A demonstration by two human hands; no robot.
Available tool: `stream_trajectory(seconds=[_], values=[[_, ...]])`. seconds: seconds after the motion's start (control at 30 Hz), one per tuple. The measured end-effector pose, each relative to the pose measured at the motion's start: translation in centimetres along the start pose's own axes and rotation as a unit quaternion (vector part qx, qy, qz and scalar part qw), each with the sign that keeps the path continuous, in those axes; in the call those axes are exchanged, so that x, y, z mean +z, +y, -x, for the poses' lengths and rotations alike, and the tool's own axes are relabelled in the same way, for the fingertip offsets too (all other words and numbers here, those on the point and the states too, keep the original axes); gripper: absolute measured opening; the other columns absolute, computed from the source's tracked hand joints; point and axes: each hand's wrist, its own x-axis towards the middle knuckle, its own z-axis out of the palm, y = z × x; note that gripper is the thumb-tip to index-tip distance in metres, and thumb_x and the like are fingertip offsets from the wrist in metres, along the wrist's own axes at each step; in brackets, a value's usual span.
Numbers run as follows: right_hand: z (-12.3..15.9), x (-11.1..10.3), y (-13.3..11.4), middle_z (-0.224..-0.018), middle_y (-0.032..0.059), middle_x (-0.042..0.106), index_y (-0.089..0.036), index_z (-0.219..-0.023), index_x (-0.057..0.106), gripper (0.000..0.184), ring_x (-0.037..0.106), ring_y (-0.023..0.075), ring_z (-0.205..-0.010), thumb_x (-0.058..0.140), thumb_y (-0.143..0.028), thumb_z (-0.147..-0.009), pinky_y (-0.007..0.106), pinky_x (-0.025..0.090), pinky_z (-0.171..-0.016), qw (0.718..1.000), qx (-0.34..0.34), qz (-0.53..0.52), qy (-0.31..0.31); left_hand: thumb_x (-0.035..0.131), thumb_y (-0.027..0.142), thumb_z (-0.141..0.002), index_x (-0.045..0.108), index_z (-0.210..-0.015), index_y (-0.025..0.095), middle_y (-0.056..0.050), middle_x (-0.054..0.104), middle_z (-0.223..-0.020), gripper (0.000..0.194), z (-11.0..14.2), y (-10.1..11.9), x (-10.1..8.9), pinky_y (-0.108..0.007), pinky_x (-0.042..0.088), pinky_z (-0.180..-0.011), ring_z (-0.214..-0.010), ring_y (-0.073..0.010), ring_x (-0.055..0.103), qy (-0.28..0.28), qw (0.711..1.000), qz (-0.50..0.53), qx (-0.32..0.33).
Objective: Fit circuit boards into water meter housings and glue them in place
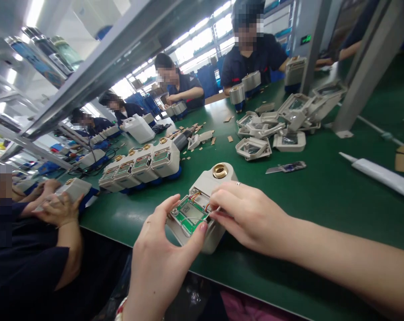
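A beige meter housing with a brass fitting sits on the green table in front of me. On its open face is a green circuit board with a small grey display. My left hand spans this board, thumb at its near right corner and index finger at its far left edge. Thin coloured wires run between board and housing. My right hand is closed in a pinch at the board's right edge, beside the wires; its fingertips partly hide what they hold.
Several similar meters stand in a row at left. Beyond are a pile of beige frame covers, a utility knife and a white tube. A metal post rises at right. A co-worker's hands hold another meter at left.
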Motion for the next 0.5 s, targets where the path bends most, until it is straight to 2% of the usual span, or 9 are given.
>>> stream_trajectory(seconds=[0.1, 0.17, 0.27, 0.33, 0.37, 0.43, 0.5], values=[[1.5, -0.1, 0.7, -0.095, 0.0071, 0.063, -0.017, -0.096, 0.052, 0.002, 0.060, 0.0175, -0.088, 0.052, -0.017, -0.093, 0.029, 0.052, -0.077, 0.998, -0.017, 0.007, 0.064, 0.068, 0.061, -0.069, 0.058, -0.120, 0.031, -0.006, 0.068, -0.110, 0.060, 0.1, -0.5, 0.5, -0.048, 0.050, -0.085, -0.097, -0.0319, 0.065, 0.019, 0.999, -0.016, 0.022], [3.2, -0.9, 1.7, -0.095, 0.0057, 0.065, -0.019, -0.097, 0.052, 0.005, 0.062, 0.0164, -0.087, 0.053, -0.019, -0.092, 0.029, 0.053, -0.077, 0.994, -0.015, 0.061, 0.089, 0.067, 0.058, -0.070, 0.058, -0.116, 0.030, -0.006, 0.069, -0.105, 0.055, 0.3, -0.8, 1.0, -0.046, 0.051, -0.080, -0.092, -0.0314, 0.066, 0.031, 0.998, -0.026, 0.042], [6.7, -3.7, 4.4, -0.093, 0.0060, 0.068, -0.020, -0.096, 0.056, 0.006, 0.064, 0.0182, -0.086, 0.055, -0.019, -0.090, 0.032, 0.053, -0.079, 0.980, 0.035, 0.175, 0.090, 0.063, 0.058, -0.073, 0.057, -0.115, 0.028, -0.008, 0.069, -0.102, 0.053, 0.4, -0.9, 1.3, -0.044, 0.051, -0.073, -0.088, -0.0323, 0.067, 0.035, 0.997, -0.047, 0.059], [9.6, -6.8, 6.6, -0.095, 0.0115, 0.068, -0.017, -0.098, 0.060, 0.012, 0.065, 0.0236, -0.092, 0.050, -0.022, -0.093, 0.037, 0.050, -0.085, 0.954, 0.118, 0.262, 0.089, 0.058, 0.061, -0.075, 0.056, -0.119, 0.027, -0.008, 0.069, -0.107, 0.055, 0.2, -0.8, 1.3, -0.044, 0.051, -0.071, -0.090, -0.0338, 0.068, 0.023, 0.995, -0.068, 0.069], [11.1, -8.6, 7.8, -0.095, 0.0131, 0.069, -0.017, -0.097, 0.063, 0.021, 0.066, 0.0261, -0.091, 0.045, -0.028, -0.096, 0.038, 0.049, -0.083, 0.935, 0.157, 0.305, 0.092, 0.055, 0.063, -0.076, 0.055, -0.121, 0.028, -0.008, 0.069, -0.111, 0.057, 0.1, -0.7, 1.2, -0.044, 0.051, -0.070, -0.092, -0.0343, 0.068, 0.014, 0.994, -0.082, 0.072], [14.2, -12.1, 9.9, -0.096, 0.0178, 0.068, -0.013, -0.099, 0.067, 0.040, 0.065, 0.0323, -0.090, 0.036, -0.039, -0.098, 0.043, 0.048, -0.075, 0.889, 0.236, 0.383, 0.084, 0.054, 0.065, -0.077, 0.051, -0.126, 0.030, -0.007, 0.067, -0.119, 0.061, -0.1, -0.5, 1.0, -0.043, 0.052, -0.071, -0.096, -0.0343, 0.068, -0.004, 0.991, -0.114, 0.074], [17.1, -15.0, 11.5, -0.097, 0.0246, 0.067, -0.005, -0.101, 0.069, 0.059, 0.064, 0.0394, -0.084, 0.036, -0.055, -0.094, 0.049, 0.048, -0.066, 0.847, 0.299, 0.437, 0.052, 0.054, 0.064, -0.077, 0.050, -0.127, 0.030, -0.006, 0.066, -0.121, 0.060, -0.3, -0.2, 0.9, -0.042, 0.052, -0.071, -0.097, -0.0330, 0.068, -0.015, 0.988, -0.134, 0.070]])
